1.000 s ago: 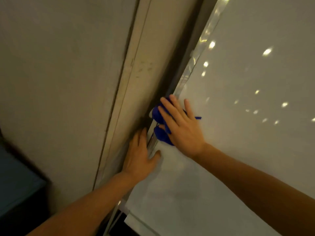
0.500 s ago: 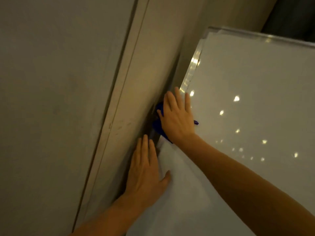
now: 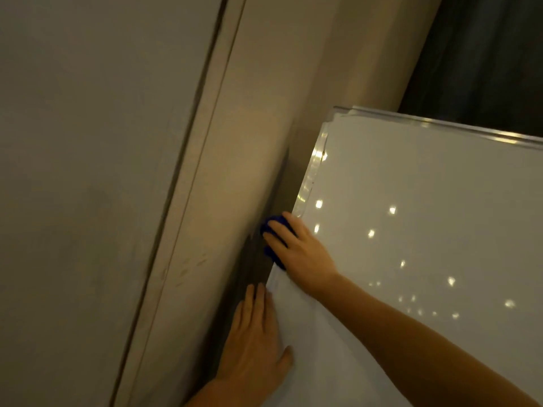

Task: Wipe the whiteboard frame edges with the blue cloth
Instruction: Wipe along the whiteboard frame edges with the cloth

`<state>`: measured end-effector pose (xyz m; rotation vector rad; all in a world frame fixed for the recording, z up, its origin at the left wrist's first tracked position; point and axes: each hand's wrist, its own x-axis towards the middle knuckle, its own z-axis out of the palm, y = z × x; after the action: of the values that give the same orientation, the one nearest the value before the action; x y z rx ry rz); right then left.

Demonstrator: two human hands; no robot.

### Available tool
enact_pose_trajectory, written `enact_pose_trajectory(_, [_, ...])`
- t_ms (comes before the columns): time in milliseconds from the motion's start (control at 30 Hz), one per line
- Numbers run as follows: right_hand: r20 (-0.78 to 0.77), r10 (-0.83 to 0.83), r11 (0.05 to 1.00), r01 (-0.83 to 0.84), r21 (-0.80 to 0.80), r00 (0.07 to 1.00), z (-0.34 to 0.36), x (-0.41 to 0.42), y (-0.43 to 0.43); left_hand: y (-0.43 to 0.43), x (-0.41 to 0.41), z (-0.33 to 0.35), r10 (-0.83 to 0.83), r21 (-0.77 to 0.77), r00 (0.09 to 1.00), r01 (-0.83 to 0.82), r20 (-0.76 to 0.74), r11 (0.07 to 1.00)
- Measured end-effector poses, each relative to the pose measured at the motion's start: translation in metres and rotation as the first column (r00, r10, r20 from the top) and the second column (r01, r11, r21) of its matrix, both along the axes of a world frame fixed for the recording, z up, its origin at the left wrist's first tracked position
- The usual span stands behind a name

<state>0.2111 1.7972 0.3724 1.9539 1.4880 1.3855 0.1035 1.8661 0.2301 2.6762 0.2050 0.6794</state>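
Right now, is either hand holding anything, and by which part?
Nothing is gripped: the right hand presses the cloth flat against the frame, covering its middle; the left hand lies flat, empty.

A whiteboard (image 3: 426,230) fills the right of the view, its left frame edge (image 3: 312,174) running close beside a wall (image 3: 249,136), with a narrow gap between them. The right hand (image 3: 302,254) lies on that edge, fingers stretched over a cloth (image 3: 269,227) pressed against the frame; the cloth pokes out on the wall side of the fingers. The left hand (image 3: 255,348) lies flat lower on the same edge, below the right hand and apart from it, thumb on the board's face. Left of the wall runs a trim strip (image 3: 188,218), then a flat panel (image 3: 88,142). A curtain (image 3: 484,54) hangs behind the board's top edge, upper right.
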Motion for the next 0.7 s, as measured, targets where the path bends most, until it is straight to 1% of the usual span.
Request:
enact_pose_trajectory(67, [-0.015, 0.029, 0.994, -0.027, 0.107, 0.999, 0.039, 0.007, 0.005, 0.000, 0.007, 0.010, 0.022, -0.003, 0.998, -0.022, 0.052, 1.000])
enact_pose_trajectory(133, [-0.100, 0.057, 0.963, -0.029, 0.269, 0.993, 0.072, 0.011, 0.008, 0.000, 0.015, 0.019, 0.016, 0.003, 0.996, -0.016, 0.084, 1.000])
enact_pose_trajectory(167, [-0.133, 0.067, 0.938, -0.017, 0.347, 0.989, 0.080, 0.013, 0.008, 0.000, 0.020, 0.024, 0.006, 0.004, 0.994, -0.006, 0.107, 1.000])
enact_pose_trajectory(200, [-0.130, 0.072, 0.920, -0.015, 0.391, 0.989, 0.080, 0.013, 0.009, 0.001, 0.025, 0.029, -0.002, 0.012, 0.991, 0.001, 0.134, 1.000])
enact_pose_trajectory(233, [-0.103, 0.070, 0.926, -0.026, 0.375, 0.992, 0.073, 0.014, 0.009, 0.002, 0.029, 0.033, -0.011, 0.020, 0.987, 0.008, 0.159, 1.000])
enact_pose_trajectory(267, [-0.057, 0.059, 0.956, -0.040, 0.291, 0.997, 0.061, 0.016, 0.007, 0.004, 0.031, 0.037, -0.019, 0.024, 0.984, 0.015, 0.178, 1.000])
enact_pose_trajectory(300, [-0.001, 0.062, 0.983, -0.061, 0.172, 0.998, 0.048, 0.018, 0.003, 0.005, 0.034, 0.041, -0.022, 0.017, 0.980, 0.020, 0.196, 1.000])
enact_pose_trajectory(333, [0.052, 0.073, 0.995, -0.076, 0.062, 0.996, 0.039, 0.019, -0.003, 0.005, 0.036, 0.044, -0.017, 0.006, 0.977, 0.016, 0.214, 1.000])
enact_pose_trajectory(367, [0.093, 0.084, 0.996, -0.084, -0.008, 0.992, 0.043, 0.021, -0.009, 0.006, 0.037, 0.047, -0.013, 0.008, 0.972, 0.011, 0.236, 1.000])
enact_pose_trajectory(400, [0.128, 0.083, 0.996, -0.081, -0.021, 0.988, 0.059, 0.026, -0.013, 0.006, 0.039, 0.051, -0.016, 0.027, 0.967, 0.009, 0.256, 1.000])
enact_pose_trajectory(433, [0.149, 0.065, 0.997, -0.070, 0.028, 0.987, 0.080, 0.030, -0.014, 0.006, 0.041, 0.055, -0.025, 0.056, 0.963, 0.010, 0.270, 0.998])
enact_pose_trajectory(467, [0.137, 0.019, 0.992, -0.036, 0.124, 0.990, 0.106, 0.033, -0.013, 0.007, 0.043, 0.059, -0.033, 0.079, 0.961, 0.011, 0.275, 0.997])
enact_pose_trajectory(533, [-0.007, -0.070, 0.948, 0.069, 0.310, 0.998, 0.153, 0.034, -0.007, 0.007, 0.048, 0.070, -0.036, 0.068, 0.955, 0.016, 0.294, 0.998])
enact_pose_trajectory(567, [-0.056, -0.068, 0.938, 0.083, 0.337, 0.996, 0.164, 0.033, -0.002, 0.006, 0.052, 0.077, -0.038, 0.060, 0.947, 0.019, 0.320, 0.998])
enact_pose_trajectory(600, [-0.055, -0.049, 0.943, 0.064, 0.327, 0.997, 0.165, 0.031, 0.003, 0.005, 0.056, 0.085, -0.039, 0.061, 0.935, 0.018, 0.352, 0.998])
enact_pose_trajectory(633, [-0.022, -0.032, 0.959, 0.037, 0.282, 0.999, 0.158, 0.030, 0.008, 0.004, 0.061, 0.092, -0.040, 0.069, 0.926, 0.015, 0.376, 0.998])
enact_pose_trajectory(700, [0.039, 0.016, 0.988, -0.021, 0.152, 0.999, 0.133, 0.029, 0.015, 0.002, 0.071, 0.105, -0.022, 0.059, 0.922, -0.001, 0.388, 0.998])
